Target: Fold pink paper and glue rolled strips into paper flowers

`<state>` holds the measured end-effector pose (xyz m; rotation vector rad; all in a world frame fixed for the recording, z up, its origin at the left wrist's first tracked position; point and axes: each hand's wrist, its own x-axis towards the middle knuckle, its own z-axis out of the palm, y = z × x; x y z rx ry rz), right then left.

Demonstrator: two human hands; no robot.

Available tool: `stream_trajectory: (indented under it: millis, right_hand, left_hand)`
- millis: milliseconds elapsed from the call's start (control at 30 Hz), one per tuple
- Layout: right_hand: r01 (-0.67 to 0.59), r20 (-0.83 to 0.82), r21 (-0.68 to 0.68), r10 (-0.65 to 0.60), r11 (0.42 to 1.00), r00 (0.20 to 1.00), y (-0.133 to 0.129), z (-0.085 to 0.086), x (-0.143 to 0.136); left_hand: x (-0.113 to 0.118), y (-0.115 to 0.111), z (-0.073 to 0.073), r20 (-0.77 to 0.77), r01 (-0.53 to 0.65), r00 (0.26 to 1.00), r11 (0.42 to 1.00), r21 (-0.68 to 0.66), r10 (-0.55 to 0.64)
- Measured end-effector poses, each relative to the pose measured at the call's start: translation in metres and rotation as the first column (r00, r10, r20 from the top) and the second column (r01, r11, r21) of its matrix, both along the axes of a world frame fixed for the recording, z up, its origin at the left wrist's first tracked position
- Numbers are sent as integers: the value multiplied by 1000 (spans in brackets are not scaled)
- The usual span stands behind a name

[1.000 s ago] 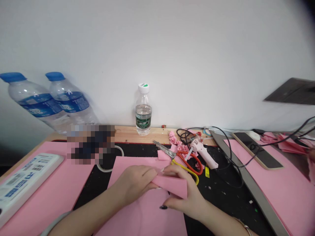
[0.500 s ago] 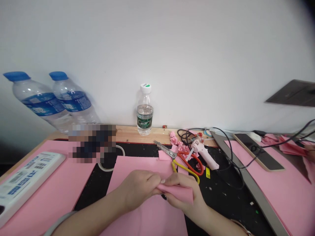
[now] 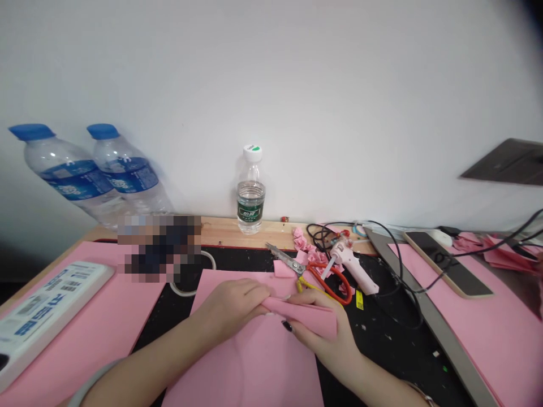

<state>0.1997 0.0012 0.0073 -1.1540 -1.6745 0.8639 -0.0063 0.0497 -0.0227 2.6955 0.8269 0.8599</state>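
A small folded piece of pink paper [image 3: 311, 317] is held between both hands. My left hand [image 3: 240, 305] pinches its left end, with the fingertips partly hidden. Around the right part of the paper, my right hand [image 3: 326, 325] is closed, its thumb on the near side. Below the hands lies a large pink sheet [image 3: 250, 362] on a black mat [image 3: 382, 350]. Just beyond the right hand are scissors [image 3: 303, 270] with a red and a yellow handle, and a pale pink glue gun [image 3: 354, 265].
Crumpled pink scraps [image 3: 305, 246] and black cables lie behind the scissors. A small water bottle [image 3: 250, 198] stands by the wall, two large bottles [image 3: 127, 175] at the left. A white case [image 3: 55, 305] rests on pink paper; a phone [image 3: 449, 265] lies right.
My left hand has shifted slightly left and up along the folded paper. The right hand has loosened slightly, and more of the paper's folded layers show between the hands.
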Motion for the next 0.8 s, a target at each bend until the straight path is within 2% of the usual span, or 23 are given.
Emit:
stream_trajectory:
  millis: [167, 533, 667, 800]
  right_hand:
    - [-77, 53, -20, 78, 997, 996, 0, -3, 2]
    - [-76, -12, 70, 77, 995, 997, -1, -10, -2]
    - [-92, -32, 82, 95, 992, 995, -2, -13, -2]
    - [-17, -63, -15, 16, 1000, 998, -2, -7, -1]
  left_hand:
    - [2, -2, -2, 10, 21, 1000, 998, 54, -22]
    - [8, -5, -3, -29, 46, 999, 976, 212, -40]
    - [7, -6, 0, 2, 71, 997, 980, 185, -73]
    - [3, -2, 2, 41, 47, 998, 998, 35, -49]
